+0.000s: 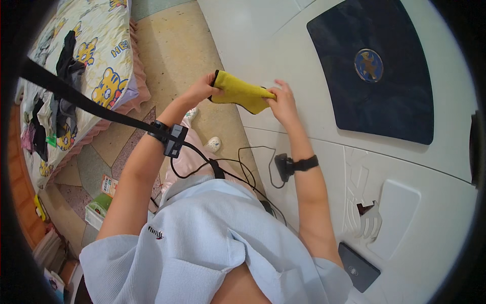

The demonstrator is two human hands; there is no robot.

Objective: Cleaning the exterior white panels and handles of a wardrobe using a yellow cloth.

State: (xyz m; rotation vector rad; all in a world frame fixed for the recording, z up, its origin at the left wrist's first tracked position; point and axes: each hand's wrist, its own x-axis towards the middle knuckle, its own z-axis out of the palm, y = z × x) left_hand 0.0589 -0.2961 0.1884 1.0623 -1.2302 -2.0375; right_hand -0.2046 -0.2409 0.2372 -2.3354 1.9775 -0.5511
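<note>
A yellow cloth with black edging [239, 91] is stretched between my two hands, apparently folded. My left hand [203, 90] pinches its black-edged end, thumb on the near face. At the opposite end, my right hand [283, 102] grips a gathered corner between thumb and fingers, with some other fingers raised. The cloth is held in the air, over the border between the floor and a white panelled surface [262, 41]. To the right of my right hand, a dark blue panel [387, 102] with an oval gold-and-blue emblem [368, 65] is set on that white surface.
A bed with tiger-print bedding [110, 81] stands left, bearing heaped clothes [70, 68]. A black strap [87, 104] crosses the view; cables [243, 174] hang near my waist. A green package [99, 205] lies on the floor. A small dark flat object [358, 266] is at lower right.
</note>
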